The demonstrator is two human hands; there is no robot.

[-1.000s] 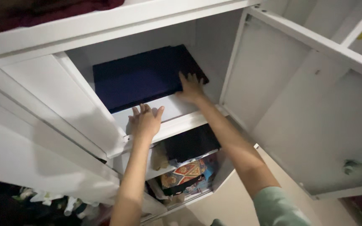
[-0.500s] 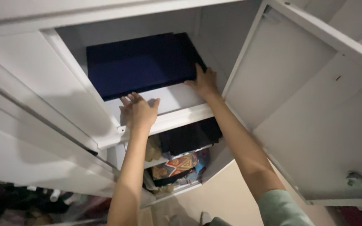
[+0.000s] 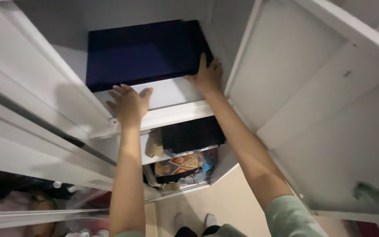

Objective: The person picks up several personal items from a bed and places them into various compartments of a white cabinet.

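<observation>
Both arms stretch up into the white cupboard. The right hand [image 3: 207, 77], fingers spread, presses the front corner of the dark blue box [image 3: 143, 52]; the left hand [image 3: 129, 104] rests open-palmed on the top shelf [image 3: 172, 92]. The box lies flat there, long side across.

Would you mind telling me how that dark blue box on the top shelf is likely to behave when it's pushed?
The dark blue box looks stiff: its edges stay straight under the right hand. It lies flat and wide on the white shelf, so it should slide, not tip or roll. Its weight can't be judged; the left hand rests near its front edge.
</observation>
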